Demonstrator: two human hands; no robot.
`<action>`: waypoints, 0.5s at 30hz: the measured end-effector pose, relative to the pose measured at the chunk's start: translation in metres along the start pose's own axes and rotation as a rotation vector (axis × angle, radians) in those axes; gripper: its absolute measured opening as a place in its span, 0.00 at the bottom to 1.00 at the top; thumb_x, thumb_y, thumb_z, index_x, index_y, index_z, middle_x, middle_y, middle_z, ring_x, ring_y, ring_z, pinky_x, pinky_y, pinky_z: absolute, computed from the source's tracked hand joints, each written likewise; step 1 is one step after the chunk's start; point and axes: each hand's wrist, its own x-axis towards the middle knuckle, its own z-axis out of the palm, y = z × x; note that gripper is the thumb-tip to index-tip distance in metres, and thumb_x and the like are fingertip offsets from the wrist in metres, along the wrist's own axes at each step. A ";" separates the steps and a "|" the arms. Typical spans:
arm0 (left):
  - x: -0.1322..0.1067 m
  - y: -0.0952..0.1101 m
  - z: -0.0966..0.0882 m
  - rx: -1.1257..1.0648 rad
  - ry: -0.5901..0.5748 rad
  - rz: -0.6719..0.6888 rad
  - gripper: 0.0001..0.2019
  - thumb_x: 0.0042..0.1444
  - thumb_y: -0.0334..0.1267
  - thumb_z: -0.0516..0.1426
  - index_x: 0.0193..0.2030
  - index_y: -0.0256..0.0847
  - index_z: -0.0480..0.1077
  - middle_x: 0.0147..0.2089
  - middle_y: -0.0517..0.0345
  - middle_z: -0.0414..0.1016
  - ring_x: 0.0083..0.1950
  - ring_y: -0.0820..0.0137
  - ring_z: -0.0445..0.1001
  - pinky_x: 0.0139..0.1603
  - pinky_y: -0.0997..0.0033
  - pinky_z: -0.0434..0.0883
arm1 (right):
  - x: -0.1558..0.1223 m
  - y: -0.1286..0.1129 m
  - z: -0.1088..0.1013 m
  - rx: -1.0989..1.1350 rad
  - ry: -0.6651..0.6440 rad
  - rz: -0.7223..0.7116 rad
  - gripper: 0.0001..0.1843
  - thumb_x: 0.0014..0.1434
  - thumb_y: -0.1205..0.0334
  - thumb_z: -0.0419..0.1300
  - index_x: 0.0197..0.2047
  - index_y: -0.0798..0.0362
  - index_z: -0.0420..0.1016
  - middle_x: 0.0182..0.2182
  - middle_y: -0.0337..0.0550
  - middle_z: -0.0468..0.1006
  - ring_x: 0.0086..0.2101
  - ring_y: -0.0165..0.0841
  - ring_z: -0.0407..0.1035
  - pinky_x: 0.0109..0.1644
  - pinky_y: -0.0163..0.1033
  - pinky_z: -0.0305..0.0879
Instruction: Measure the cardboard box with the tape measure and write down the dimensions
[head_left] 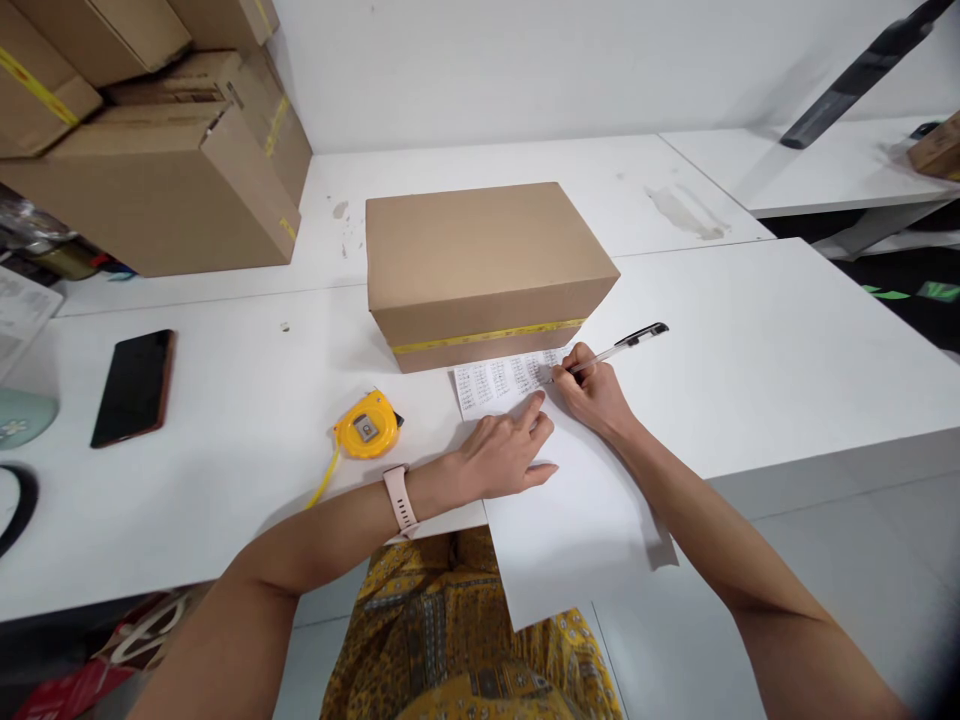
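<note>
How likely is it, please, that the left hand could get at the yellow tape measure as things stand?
Probably yes: the left hand rests on the paper, holding nothing, and the tape measure lies nearby with nothing between them.

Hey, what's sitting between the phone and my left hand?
In the head view, a yellow tape measure lies between the phone and your left hand.

a white table [750,350] bears a cardboard box [487,265], tape measure [367,426], phone [134,389] and paper [577,520] overhanging its edge.
</note>
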 end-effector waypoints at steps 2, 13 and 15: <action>0.000 0.000 0.000 -0.003 0.001 0.000 0.28 0.69 0.57 0.48 0.62 0.34 0.62 0.76 0.29 0.50 0.43 0.57 0.81 0.36 0.59 0.77 | -0.001 0.000 0.000 0.001 0.005 0.004 0.10 0.59 0.60 0.58 0.30 0.48 0.59 0.18 0.30 0.61 0.20 0.27 0.53 0.26 0.37 0.50; -0.002 0.002 -0.002 -0.039 0.017 -0.024 0.27 0.68 0.55 0.51 0.63 0.35 0.63 0.77 0.33 0.48 0.43 0.56 0.82 0.38 0.56 0.77 | 0.004 0.017 -0.021 -0.154 0.402 -0.016 0.07 0.64 0.55 0.56 0.37 0.49 0.67 0.27 0.37 0.70 0.26 0.31 0.61 0.32 0.38 0.58; -0.005 0.003 -0.008 -0.049 0.010 -0.031 0.26 0.68 0.54 0.53 0.62 0.35 0.64 0.77 0.35 0.50 0.44 0.56 0.81 0.40 0.55 0.77 | 0.004 0.027 -0.032 -0.318 0.439 -0.050 0.08 0.65 0.61 0.52 0.43 0.50 0.71 0.34 0.42 0.73 0.33 0.34 0.66 0.38 0.40 0.61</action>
